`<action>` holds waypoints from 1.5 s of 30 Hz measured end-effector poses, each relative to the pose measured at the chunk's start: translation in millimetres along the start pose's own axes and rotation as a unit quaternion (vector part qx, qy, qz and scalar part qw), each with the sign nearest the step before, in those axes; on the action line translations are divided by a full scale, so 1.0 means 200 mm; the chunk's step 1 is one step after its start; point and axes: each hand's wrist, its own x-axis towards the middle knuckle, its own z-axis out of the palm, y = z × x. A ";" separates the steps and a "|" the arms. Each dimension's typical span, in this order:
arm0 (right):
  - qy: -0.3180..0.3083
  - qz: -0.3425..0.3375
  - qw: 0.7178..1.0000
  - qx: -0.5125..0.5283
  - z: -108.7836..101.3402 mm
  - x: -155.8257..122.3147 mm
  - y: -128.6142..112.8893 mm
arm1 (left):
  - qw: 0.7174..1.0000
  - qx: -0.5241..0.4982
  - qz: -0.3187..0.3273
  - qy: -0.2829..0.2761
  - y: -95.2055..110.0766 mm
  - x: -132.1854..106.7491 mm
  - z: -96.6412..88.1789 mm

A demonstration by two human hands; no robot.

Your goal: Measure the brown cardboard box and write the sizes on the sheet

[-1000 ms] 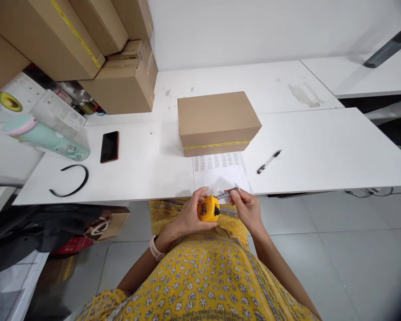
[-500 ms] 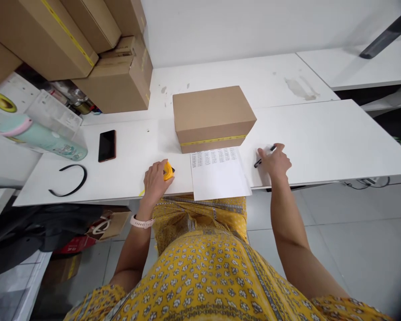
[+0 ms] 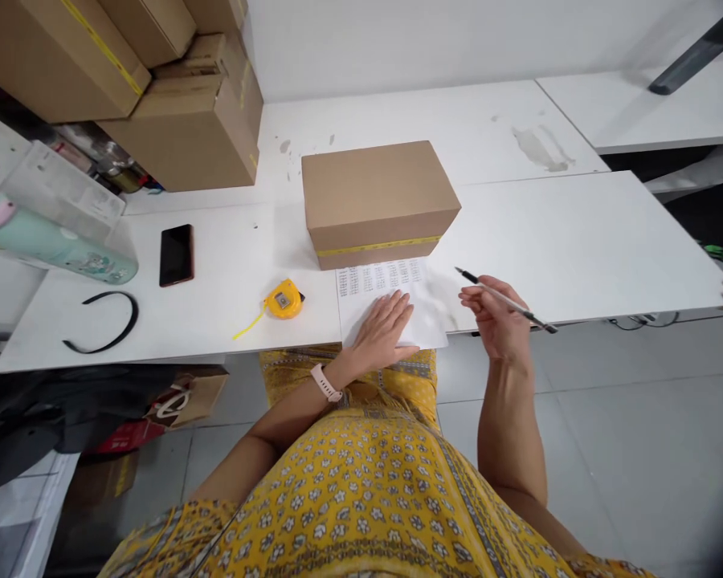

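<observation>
Flat on a sheet of paper lies my left hand, fingers stretched out. Printed or written columns fill the sheet's upper part, and its lower edge hangs over the table's front. My right hand holds a pen above the table, right of the paper, its dark tip pointing left. Left of the sheet rests a yellow tape measure with a short length of blade out. Just behind the paper stands a closed cardboard box with a yellow strip along its front.
At the left are a phone, a black headband-like curved strip and a mint green bottle lying tilted. Stacked cardboard boxes fill the back left. A dark bar stands at the far right of the white table.
My left hand has let go of the tape measure and moved right onto the paper. My right hand has lifted the pen off the table and turned it to a writing hold.
</observation>
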 end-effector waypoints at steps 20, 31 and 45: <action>-0.058 -0.009 0.974 -0.220 0.32 0.16 0.29 | 0.997 0.052 -0.031 -0.055 0.04 0.06 0.01; -0.049 -0.026 0.957 -0.285 0.33 0.20 0.32 | 0.996 0.059 -0.028 -0.059 0.04 0.06 0.01; -0.066 -0.038 0.951 -0.299 0.35 0.18 0.29 | 0.996 0.035 -0.057 -0.053 0.07 0.12 -0.03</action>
